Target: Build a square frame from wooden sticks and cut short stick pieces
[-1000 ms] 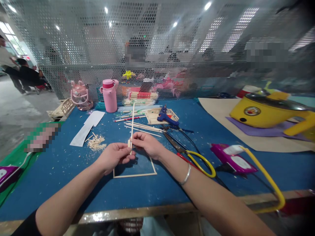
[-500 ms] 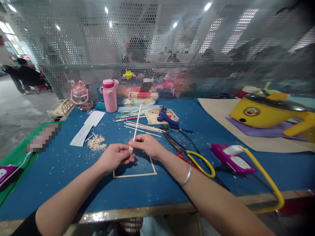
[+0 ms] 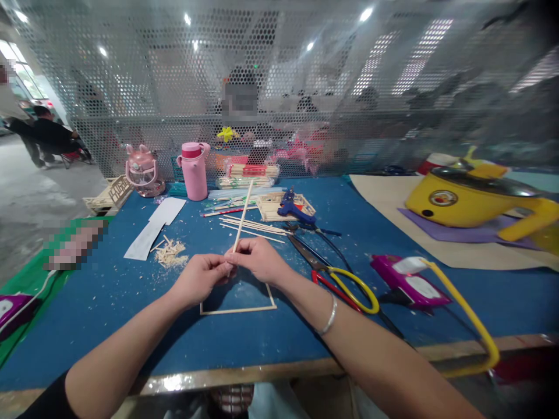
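My left hand (image 3: 198, 279) and my right hand (image 3: 261, 259) meet above the blue table (image 3: 109, 326), fingers pinched together. Between them they hold the lower end of a long thin wooden stick (image 3: 243, 216), which slants up and away to the right. Under the hands lies a square frame of thin sticks (image 3: 238, 308), flat on the table. A silver bangle (image 3: 329, 316) is on my right wrist.
Yellow-handled scissors (image 3: 349, 285), a blue glue gun (image 3: 297, 210) and loose sticks (image 3: 253, 227) lie right of and behind the hands. Stick offcuts (image 3: 171, 254), white paper (image 3: 155, 228), a pink bottle (image 3: 194, 170), a purple device (image 3: 410, 282) and a yellow pot (image 3: 471, 198) stand around. People sit behind a mesh screen.
The stick stood nearly upright with a short piece beside it; it now leans to the right, and both hands have drawn closer together around its lower end.
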`<state>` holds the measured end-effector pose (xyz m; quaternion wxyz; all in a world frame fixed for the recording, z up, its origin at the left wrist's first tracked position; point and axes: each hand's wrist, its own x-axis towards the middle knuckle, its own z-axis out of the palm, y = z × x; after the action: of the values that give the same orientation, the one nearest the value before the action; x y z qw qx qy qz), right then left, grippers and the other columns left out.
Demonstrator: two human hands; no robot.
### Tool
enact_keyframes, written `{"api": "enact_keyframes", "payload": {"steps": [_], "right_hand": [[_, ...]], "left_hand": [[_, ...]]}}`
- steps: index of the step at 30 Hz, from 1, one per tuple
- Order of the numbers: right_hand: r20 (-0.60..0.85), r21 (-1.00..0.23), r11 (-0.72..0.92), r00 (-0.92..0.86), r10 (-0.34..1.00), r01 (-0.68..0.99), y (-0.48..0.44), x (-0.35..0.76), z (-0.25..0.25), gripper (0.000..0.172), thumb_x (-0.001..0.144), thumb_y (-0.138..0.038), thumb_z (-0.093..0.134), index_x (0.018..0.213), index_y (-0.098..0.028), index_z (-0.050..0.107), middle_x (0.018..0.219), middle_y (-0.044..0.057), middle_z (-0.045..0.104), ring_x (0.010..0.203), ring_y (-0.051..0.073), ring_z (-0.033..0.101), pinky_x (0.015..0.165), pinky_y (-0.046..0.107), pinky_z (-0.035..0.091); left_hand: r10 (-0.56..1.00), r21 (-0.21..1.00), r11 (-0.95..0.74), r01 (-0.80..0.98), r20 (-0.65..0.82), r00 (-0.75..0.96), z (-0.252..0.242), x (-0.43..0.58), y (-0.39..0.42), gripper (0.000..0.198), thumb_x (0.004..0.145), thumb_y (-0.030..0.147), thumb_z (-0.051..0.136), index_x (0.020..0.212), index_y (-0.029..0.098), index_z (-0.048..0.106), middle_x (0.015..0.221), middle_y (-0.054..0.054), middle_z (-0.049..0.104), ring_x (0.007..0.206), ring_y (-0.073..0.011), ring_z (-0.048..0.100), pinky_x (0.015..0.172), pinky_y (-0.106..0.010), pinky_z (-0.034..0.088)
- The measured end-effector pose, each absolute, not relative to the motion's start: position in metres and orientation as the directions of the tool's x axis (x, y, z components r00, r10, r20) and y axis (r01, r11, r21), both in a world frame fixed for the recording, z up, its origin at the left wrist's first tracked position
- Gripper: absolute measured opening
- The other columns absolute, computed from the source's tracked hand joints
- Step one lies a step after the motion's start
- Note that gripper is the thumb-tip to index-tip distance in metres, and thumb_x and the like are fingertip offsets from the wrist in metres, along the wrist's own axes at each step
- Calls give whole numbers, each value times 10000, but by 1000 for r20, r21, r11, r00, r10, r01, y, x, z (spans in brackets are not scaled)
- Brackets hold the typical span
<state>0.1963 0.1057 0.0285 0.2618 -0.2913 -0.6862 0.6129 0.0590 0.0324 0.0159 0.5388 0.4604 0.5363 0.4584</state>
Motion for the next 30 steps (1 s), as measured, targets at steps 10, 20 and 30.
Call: {"api": "enact_keyframes", "payload": {"steps": [10,20,30], "right_hand": [[89,-981,181,-672,735,68,113,200,27,248,691,-403,636,724,-158,629,634,-14,590,565,90,497,554,225,392],[210,-953,269,-339,917,139,157,242,48,370,771,-527,479,741,-169,566,612,-12,509,524,94,444,511,226,351],[-220,24,279,-267,938,960,123,332,58,153,812,-232,451,785,-179,593,858,101,675,779,241,612,585,278,365]], "left_hand": [[948,935,311,-168,-317,-7,26,65,32,134,725,242,685,739,110,667,696,-50,682,576,-74,613,524,-148,458],[919,896,371,-245,-392,-43,29,64,32,81,789,183,621,782,118,669,744,-60,701,596,-65,636,501,-124,463],[939,913,315,-260,-339,-55,27,59,35,119,750,233,672,782,119,663,770,-54,699,637,-76,640,491,-118,474]]}}
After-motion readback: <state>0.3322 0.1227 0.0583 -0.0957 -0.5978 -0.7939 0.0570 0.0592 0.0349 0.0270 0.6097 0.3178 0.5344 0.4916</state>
